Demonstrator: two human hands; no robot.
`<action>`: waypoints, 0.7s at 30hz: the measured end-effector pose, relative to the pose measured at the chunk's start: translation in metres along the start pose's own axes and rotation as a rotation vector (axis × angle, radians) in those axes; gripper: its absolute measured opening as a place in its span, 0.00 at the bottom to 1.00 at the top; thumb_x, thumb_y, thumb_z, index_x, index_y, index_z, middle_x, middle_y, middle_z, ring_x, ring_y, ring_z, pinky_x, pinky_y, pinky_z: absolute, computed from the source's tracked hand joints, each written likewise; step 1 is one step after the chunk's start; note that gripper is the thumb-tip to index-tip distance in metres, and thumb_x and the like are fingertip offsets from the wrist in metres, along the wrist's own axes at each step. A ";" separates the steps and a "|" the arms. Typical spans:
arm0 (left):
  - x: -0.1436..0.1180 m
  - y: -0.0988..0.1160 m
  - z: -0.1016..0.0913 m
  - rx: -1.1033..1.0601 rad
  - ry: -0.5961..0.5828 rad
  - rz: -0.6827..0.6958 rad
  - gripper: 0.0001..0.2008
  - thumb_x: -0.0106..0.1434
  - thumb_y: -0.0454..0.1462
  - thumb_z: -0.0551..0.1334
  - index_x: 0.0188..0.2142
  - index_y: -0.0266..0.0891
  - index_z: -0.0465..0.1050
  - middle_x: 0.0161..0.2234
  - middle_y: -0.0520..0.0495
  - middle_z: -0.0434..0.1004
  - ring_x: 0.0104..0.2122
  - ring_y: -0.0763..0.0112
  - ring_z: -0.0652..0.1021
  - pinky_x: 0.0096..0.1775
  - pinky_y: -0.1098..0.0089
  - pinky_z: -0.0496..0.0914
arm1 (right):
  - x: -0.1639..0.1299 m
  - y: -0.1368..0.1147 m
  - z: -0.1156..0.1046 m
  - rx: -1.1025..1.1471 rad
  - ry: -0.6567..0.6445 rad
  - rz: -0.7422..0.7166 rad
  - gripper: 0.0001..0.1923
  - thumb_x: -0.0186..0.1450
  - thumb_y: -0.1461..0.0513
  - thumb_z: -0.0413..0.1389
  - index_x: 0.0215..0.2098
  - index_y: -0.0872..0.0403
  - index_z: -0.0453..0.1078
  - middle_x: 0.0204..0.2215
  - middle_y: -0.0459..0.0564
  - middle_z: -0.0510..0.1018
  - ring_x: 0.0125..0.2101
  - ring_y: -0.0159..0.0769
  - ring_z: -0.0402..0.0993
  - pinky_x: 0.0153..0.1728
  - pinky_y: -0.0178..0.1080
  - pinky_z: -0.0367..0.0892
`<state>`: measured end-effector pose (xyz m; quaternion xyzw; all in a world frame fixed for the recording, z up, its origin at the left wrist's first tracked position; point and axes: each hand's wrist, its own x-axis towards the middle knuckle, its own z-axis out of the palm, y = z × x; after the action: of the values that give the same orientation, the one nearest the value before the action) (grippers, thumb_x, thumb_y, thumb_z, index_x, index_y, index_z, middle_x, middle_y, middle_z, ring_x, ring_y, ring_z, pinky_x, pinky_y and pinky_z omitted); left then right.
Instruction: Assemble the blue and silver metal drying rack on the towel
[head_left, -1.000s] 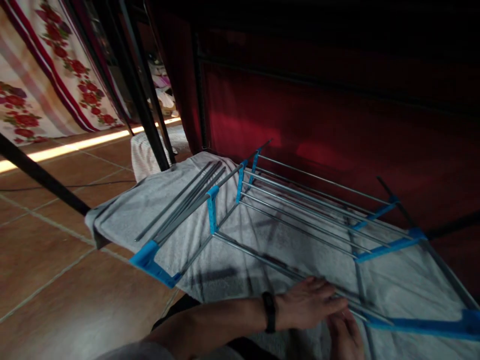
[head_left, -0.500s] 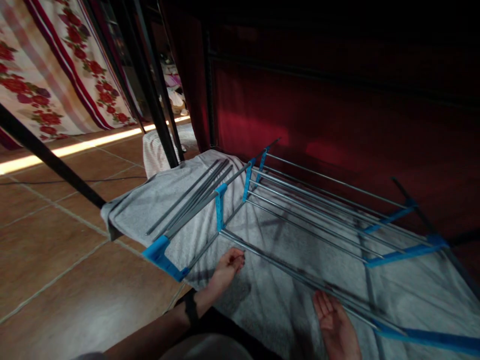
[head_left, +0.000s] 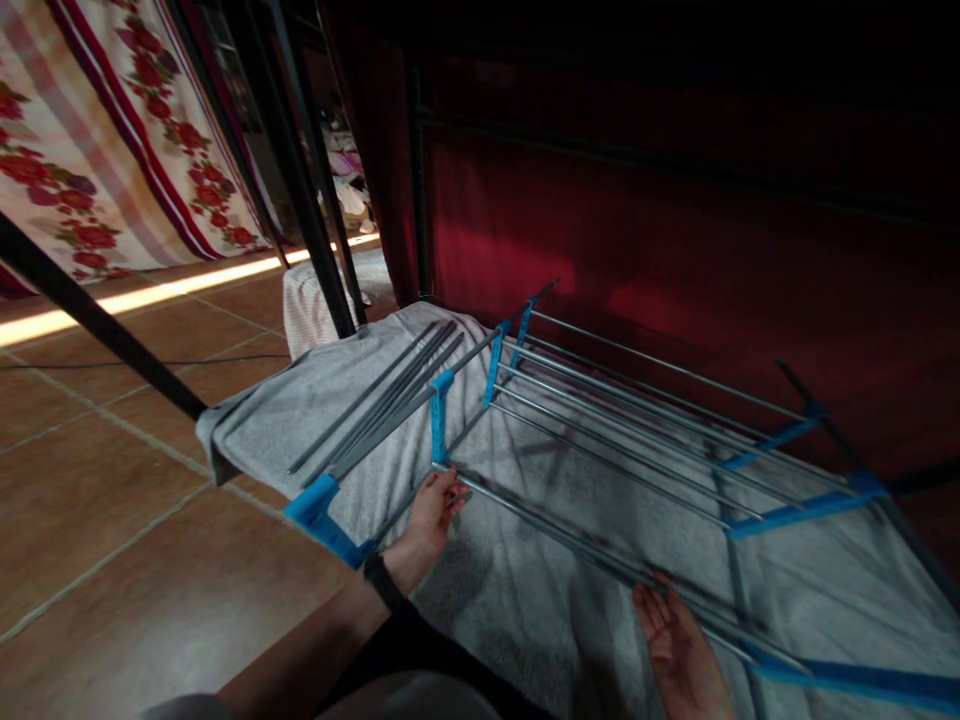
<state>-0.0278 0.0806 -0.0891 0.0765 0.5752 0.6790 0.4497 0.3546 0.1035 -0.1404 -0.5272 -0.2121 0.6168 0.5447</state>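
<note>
No lettering, brand, number or sign can be read anywhere (the dim light may hide small print), neither on the drying rack (head_left: 600,440) nor on the flowered cloth (head_left: 90,170).

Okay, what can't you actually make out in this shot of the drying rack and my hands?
- Right hand: wrist cut off by the bottom edge of the head view; whether it grips the rail is unclear.
- Left hand: fingertips meet the rail end, grip uncertain in shadow.
- Drying rack: far right end runs out of the frame.
- Top of the red backdrop: lost in darkness.
</note>
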 end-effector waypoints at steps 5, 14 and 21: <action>0.003 0.012 0.003 -0.165 0.071 -0.024 0.03 0.67 0.35 0.65 0.37 0.38 0.73 0.31 0.50 0.81 0.26 0.77 0.77 0.30 0.77 0.71 | 0.001 -0.002 -0.002 -0.025 0.005 0.001 0.19 0.54 0.50 0.70 0.42 0.46 0.81 0.40 0.46 0.85 0.43 0.39 0.84 0.47 0.36 0.81; 0.000 0.018 0.000 -0.350 -0.050 -0.027 0.05 0.65 0.29 0.69 0.41 0.33 0.78 0.34 0.46 0.85 0.27 0.75 0.81 0.32 0.76 0.77 | -0.002 -0.013 -0.005 0.008 -0.035 0.018 0.16 0.56 0.51 0.72 0.40 0.45 0.82 0.37 0.44 0.85 0.42 0.34 0.83 0.48 0.33 0.79; 0.001 0.027 0.008 -0.377 -0.037 -0.084 0.07 0.72 0.26 0.60 0.41 0.33 0.77 0.32 0.45 0.85 0.26 0.75 0.81 0.32 0.76 0.78 | -0.001 -0.011 -0.001 0.051 -0.043 0.021 0.13 0.58 0.53 0.71 0.41 0.45 0.82 0.37 0.44 0.85 0.42 0.35 0.83 0.48 0.33 0.79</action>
<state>-0.0377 0.0893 -0.0639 -0.0205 0.4323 0.7539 0.4943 0.3605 0.1053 -0.1315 -0.5020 -0.2025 0.6388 0.5468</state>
